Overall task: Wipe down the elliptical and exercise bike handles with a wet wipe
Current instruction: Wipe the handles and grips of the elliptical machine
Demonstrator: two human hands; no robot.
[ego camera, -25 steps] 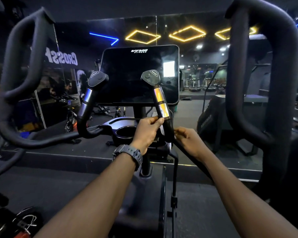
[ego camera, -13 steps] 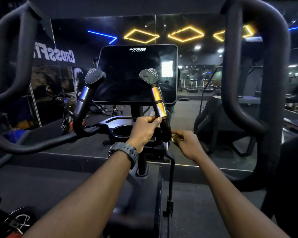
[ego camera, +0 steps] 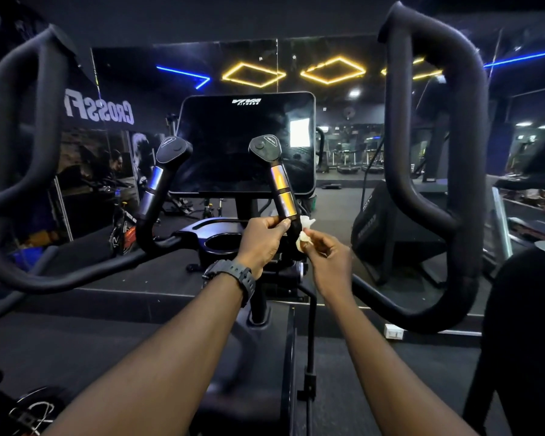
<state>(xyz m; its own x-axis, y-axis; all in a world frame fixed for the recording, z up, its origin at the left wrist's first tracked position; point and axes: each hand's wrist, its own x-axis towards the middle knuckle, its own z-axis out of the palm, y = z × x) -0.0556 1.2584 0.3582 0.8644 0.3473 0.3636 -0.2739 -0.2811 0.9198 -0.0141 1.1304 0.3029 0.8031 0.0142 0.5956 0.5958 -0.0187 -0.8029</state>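
I face an elliptical with a dark console screen. Two short inner handles rise in front of it: the left inner handle and the right inner handle with shiny metal sensor bands. My left hand grips the base of the right inner handle, just below the bands. My right hand pinches a crumpled white wet wipe against the right side of that same handle base. Big black loop handles stand at the far left and the far right.
A round cup holder sits in the console base left of my left hand. A mirror wall behind reflects gym machines, yellow diamond lights and blue strips. A spin bike stands at the left, and a dark machine at the right.
My right hand has turned and lifted slightly, so the white wipe now shows beside the handle base. My left hand keeps its grip on the handle.
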